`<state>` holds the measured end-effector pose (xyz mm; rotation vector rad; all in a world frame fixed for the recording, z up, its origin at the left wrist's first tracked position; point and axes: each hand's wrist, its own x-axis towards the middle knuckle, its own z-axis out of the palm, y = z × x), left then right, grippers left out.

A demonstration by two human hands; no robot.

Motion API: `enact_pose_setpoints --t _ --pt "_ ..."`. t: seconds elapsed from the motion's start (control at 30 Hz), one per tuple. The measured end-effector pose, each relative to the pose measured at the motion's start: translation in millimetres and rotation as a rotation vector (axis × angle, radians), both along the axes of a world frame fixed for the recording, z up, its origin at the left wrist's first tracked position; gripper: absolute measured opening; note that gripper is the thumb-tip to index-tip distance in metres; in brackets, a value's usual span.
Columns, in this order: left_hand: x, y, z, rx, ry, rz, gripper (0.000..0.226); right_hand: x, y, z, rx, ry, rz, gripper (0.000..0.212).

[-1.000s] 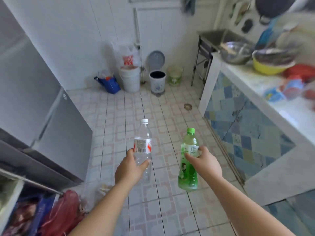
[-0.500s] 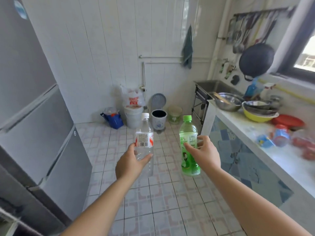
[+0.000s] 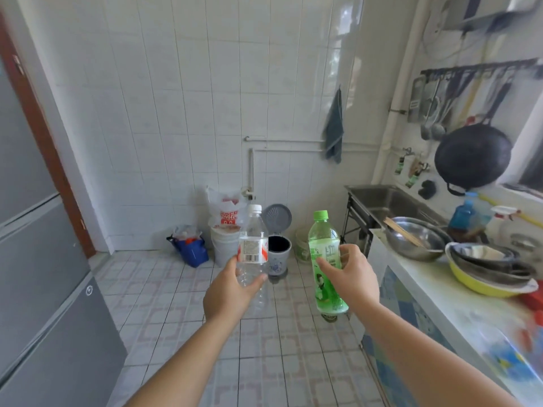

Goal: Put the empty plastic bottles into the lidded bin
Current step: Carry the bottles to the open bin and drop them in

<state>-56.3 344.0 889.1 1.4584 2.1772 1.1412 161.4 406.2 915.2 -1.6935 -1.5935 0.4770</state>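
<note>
My left hand [image 3: 227,292] grips a clear plastic bottle [image 3: 253,245] with a white cap and a red-and-white label, held upright. My right hand [image 3: 354,277] holds a green plastic bottle [image 3: 324,259] with a green cap, also upright. Both bottles look empty. Beyond them, against the far tiled wall, stands a small round bin [image 3: 278,254] with its grey lid [image 3: 276,215] tipped up and its dark inside showing. The clear bottle partly overlaps the bin in the view.
A white bucket [image 3: 224,246] with a plastic bag and a blue bag [image 3: 190,249] sit left of the bin; a small green pail [image 3: 302,245] is to its right. A grey fridge [image 3: 44,289] fills the left. The counter [image 3: 440,292] with bowls and a sink [image 3: 388,201] runs along the right.
The view has tilted up and come closer to the far wall. Both hands still hold their bottles upright, now seen in front of the bin.
</note>
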Motion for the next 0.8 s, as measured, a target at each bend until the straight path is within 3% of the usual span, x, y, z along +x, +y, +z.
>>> enact_pose_setpoints --t 0.27,0.53,0.8 --pt "-17 121 -10 -0.021 -0.044 0.017 0.079 -22 139 -15 -0.033 -0.006 0.012 0.061" --pt "-95 255 -8 -0.023 -0.062 -0.003 0.069 -94 269 -17 -0.012 0.053 0.031 0.058" --pt "-161 387 3 -0.063 0.022 -0.058 0.074 -162 384 -11 -0.034 0.144 0.019 0.057"
